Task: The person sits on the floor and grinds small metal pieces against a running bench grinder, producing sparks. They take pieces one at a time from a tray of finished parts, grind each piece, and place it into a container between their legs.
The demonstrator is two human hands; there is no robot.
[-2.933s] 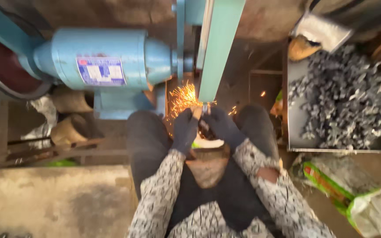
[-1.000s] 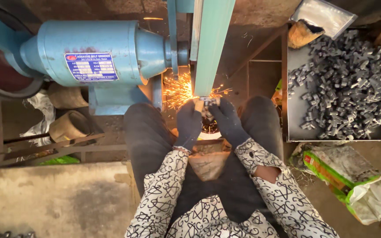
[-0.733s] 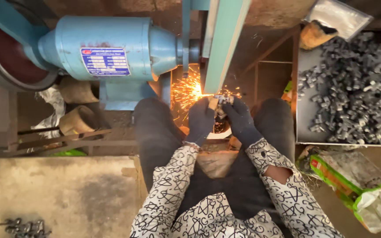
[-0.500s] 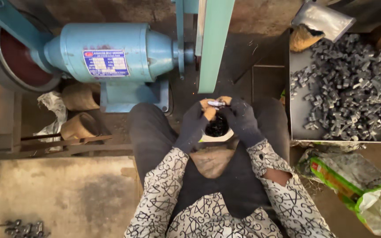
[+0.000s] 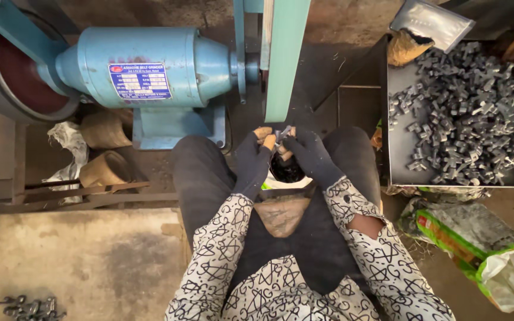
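Just below the green belt [image 5: 285,59], the left hand [image 5: 254,160] and right hand [image 5: 307,156] together pinched one small metal piece [image 5: 282,135] off the belt, no sparks showing, while many pieces waited in the tray [image 5: 459,113] at right.

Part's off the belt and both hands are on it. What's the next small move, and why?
Probably turn the part and check its ground face. The left hand and right hand hold it together just below the belt, no sparks show, and the tray of parts sits to the right.
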